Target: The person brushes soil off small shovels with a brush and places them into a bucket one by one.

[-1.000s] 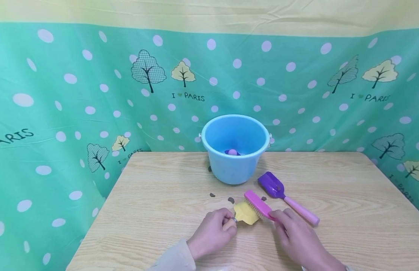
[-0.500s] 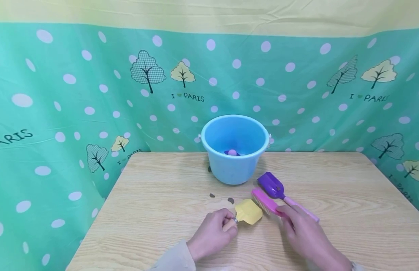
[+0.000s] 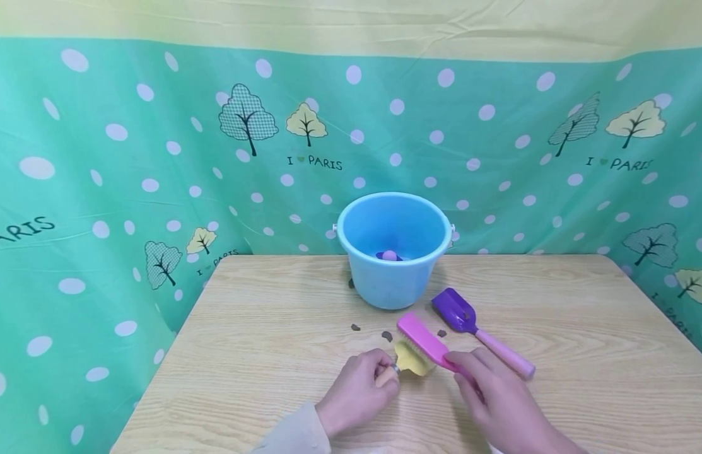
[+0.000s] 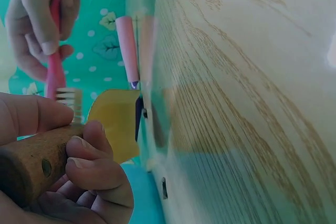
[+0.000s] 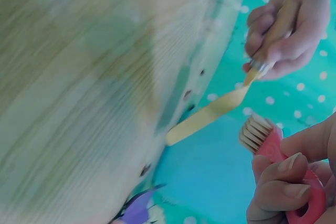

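My left hand [image 3: 356,388] grips the wooden handle [image 4: 31,156] of a small yellow shovel [image 3: 410,359], whose blade points right, low over the table. In my right hand [image 3: 501,400] is a pink brush [image 3: 423,338], held by its handle. Its head crosses above the yellow blade in the head view, covering part of it. Pale bristles [image 5: 256,132] face the blade with a gap between them in the right wrist view. Small dark bits lie just beyond: one dark bit [image 3: 387,336] left of the brush head, another dark bit [image 3: 441,333] right of it.
A light blue bucket [image 3: 391,280] stands behind the hands, with a purple and pink object [image 3: 389,255] inside. To its right front lies a purple shovel [image 3: 454,310] with a pink handle, a dark bit on its blade. More dark bits [image 3: 356,327] are near the bucket.
My right hand took the brush rightward off the yellow blade, then brought it back left over it. The left hand and its shovel stay nearly in place, the blade tilting slightly.
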Demonstrator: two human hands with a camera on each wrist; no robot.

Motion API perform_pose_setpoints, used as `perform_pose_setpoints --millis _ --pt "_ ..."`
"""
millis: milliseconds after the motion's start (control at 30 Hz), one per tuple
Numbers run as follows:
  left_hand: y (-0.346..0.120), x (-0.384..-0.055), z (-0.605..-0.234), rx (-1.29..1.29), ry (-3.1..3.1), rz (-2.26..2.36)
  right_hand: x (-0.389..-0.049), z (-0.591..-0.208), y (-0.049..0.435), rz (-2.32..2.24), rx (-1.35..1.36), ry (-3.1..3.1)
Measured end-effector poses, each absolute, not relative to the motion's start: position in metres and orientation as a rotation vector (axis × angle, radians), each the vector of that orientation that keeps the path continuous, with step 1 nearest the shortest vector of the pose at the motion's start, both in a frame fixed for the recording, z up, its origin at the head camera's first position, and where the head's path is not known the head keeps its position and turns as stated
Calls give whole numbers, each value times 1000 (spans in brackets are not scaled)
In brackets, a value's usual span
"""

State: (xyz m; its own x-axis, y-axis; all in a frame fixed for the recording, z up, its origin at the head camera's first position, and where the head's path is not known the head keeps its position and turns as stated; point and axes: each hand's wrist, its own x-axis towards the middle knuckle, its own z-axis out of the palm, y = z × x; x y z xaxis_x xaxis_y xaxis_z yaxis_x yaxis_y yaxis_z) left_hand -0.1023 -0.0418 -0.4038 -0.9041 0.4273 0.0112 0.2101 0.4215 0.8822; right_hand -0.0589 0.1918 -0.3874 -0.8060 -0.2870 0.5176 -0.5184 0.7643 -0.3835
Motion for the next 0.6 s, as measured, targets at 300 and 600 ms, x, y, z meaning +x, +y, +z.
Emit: perform_pose_setpoints --millis 300,600 --pt "-40 -103 -404 558 2471 1466 -51 -391 181 747 708 -2475" --pt "-41 -102 -402 556 2455 1473 -54 -397 181 719 572 -2588"
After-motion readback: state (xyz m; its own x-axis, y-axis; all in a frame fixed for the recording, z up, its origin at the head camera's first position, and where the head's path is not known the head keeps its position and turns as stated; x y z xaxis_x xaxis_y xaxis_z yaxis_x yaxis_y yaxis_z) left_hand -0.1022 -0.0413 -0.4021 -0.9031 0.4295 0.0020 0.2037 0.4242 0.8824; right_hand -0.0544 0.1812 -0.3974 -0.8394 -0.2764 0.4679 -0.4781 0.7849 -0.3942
